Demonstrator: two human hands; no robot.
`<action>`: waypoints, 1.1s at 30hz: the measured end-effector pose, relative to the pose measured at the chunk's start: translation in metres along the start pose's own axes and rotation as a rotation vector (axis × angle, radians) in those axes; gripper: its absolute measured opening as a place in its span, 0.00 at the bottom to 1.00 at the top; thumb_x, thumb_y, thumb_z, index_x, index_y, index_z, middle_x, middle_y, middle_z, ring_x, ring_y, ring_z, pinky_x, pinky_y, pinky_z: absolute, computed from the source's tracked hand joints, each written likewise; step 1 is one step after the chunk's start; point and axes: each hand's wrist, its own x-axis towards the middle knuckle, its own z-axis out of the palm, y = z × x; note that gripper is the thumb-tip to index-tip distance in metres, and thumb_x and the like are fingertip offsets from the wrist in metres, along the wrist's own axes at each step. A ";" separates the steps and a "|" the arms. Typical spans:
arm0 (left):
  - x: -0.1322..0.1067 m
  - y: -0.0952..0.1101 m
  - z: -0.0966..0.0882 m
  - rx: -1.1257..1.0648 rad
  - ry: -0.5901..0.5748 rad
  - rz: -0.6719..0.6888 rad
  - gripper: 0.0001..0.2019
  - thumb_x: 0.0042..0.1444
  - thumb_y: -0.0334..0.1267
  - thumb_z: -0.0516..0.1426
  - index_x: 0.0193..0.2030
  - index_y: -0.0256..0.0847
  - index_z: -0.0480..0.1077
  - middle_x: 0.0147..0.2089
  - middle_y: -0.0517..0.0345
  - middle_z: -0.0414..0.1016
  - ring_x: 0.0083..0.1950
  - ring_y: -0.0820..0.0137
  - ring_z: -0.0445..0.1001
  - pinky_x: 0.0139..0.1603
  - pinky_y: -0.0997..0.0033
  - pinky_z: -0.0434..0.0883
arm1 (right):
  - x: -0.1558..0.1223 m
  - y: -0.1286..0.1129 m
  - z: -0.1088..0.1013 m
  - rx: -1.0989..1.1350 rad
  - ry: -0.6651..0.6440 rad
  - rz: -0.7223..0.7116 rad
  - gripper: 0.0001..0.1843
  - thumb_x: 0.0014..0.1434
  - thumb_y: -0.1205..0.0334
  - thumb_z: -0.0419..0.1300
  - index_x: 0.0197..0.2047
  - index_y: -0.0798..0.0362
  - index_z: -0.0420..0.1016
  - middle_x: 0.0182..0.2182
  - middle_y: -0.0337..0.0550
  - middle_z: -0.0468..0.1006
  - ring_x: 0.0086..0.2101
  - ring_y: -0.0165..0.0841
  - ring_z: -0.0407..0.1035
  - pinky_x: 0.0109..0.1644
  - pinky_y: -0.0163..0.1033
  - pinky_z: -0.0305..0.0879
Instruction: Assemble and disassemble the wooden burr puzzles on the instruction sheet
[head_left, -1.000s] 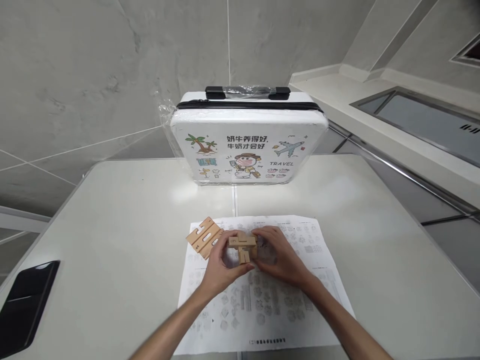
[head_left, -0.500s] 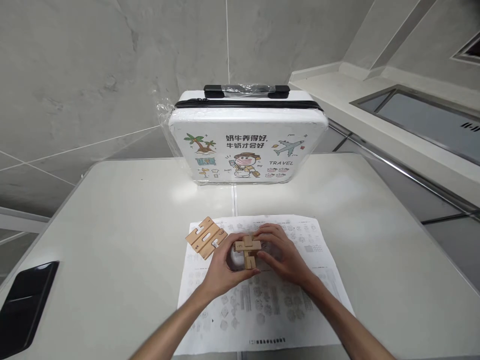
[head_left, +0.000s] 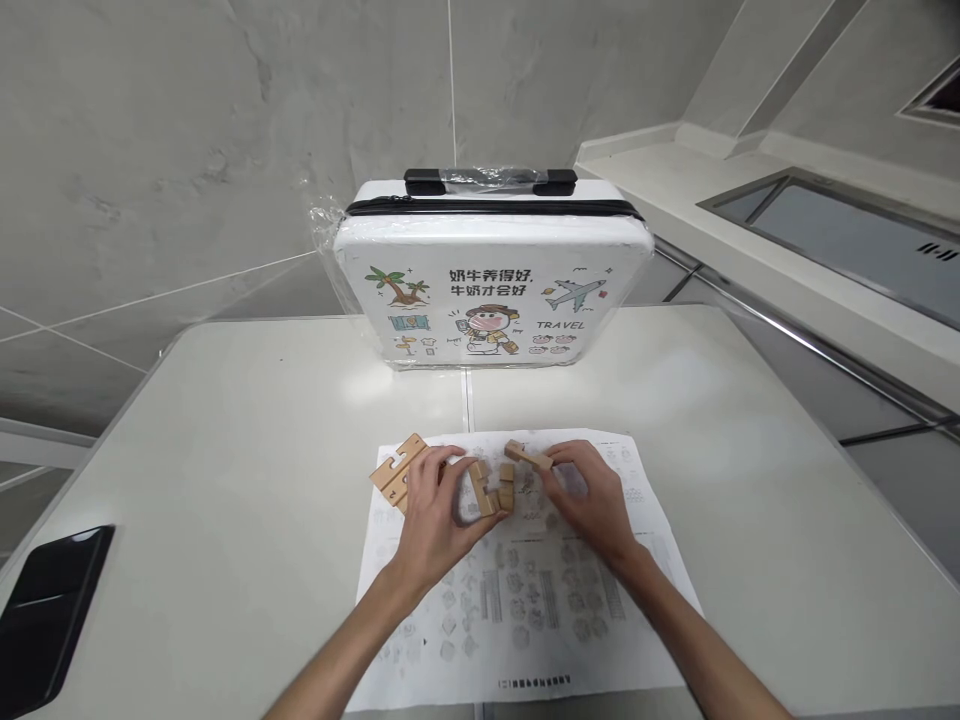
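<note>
My left hand pinches a small cluster of notched wooden puzzle pieces over a printed instruction sheet. My right hand pinches a single wooden bar, held apart from the cluster, up and to its right. Two or three more notched wooden pieces lie flat on the sheet's upper left corner, partly hidden behind my left hand's fingers.
A white carry case with cartoon prints and a black handle stands upright at the far side of the pale table. A black phone lies at the table's left edge. A counter with a sink runs along the right.
The joined wooden cross has come apart: my right hand has pulled one bar away up and to the right, while my left hand keeps the remaining pieces.
</note>
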 end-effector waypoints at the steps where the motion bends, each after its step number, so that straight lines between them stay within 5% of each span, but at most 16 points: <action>1: 0.000 0.000 0.000 0.026 -0.007 0.007 0.31 0.58 0.50 0.71 0.64 0.48 0.67 0.64 0.45 0.69 0.66 0.47 0.66 0.66 0.40 0.67 | 0.000 0.003 0.000 -0.054 0.013 -0.023 0.03 0.68 0.64 0.63 0.41 0.47 0.73 0.40 0.47 0.81 0.43 0.44 0.76 0.48 0.52 0.73; 7: -0.002 -0.001 -0.001 0.088 -0.060 0.040 0.32 0.58 0.54 0.70 0.63 0.46 0.67 0.65 0.42 0.69 0.68 0.43 0.65 0.66 0.37 0.66 | -0.004 0.014 0.001 -0.187 -0.064 -0.108 0.07 0.63 0.65 0.65 0.39 0.46 0.69 0.36 0.46 0.80 0.38 0.45 0.75 0.43 0.51 0.72; 15: -0.003 -0.001 0.000 0.076 -0.129 0.070 0.33 0.58 0.53 0.71 0.65 0.46 0.68 0.66 0.42 0.72 0.69 0.42 0.67 0.65 0.36 0.68 | -0.005 0.003 0.001 -0.204 -0.340 -0.157 0.08 0.60 0.64 0.63 0.41 0.48 0.67 0.33 0.43 0.75 0.33 0.41 0.70 0.37 0.46 0.67; 23: -0.005 -0.003 0.005 -0.027 -0.229 0.119 0.42 0.60 0.48 0.70 0.76 0.51 0.55 0.68 0.45 0.74 0.69 0.46 0.71 0.67 0.41 0.70 | -0.005 -0.009 0.003 -0.042 -0.437 -0.265 0.12 0.59 0.68 0.62 0.45 0.48 0.66 0.36 0.45 0.75 0.37 0.43 0.69 0.42 0.48 0.68; 33: 0.002 0.001 0.004 -0.117 -0.324 0.056 0.35 0.59 0.49 0.71 0.70 0.52 0.65 0.57 0.48 0.78 0.61 0.49 0.74 0.56 0.50 0.76 | -0.011 -0.005 0.006 0.078 -0.482 -0.165 0.11 0.58 0.71 0.59 0.42 0.47 0.68 0.34 0.43 0.76 0.37 0.42 0.70 0.40 0.46 0.69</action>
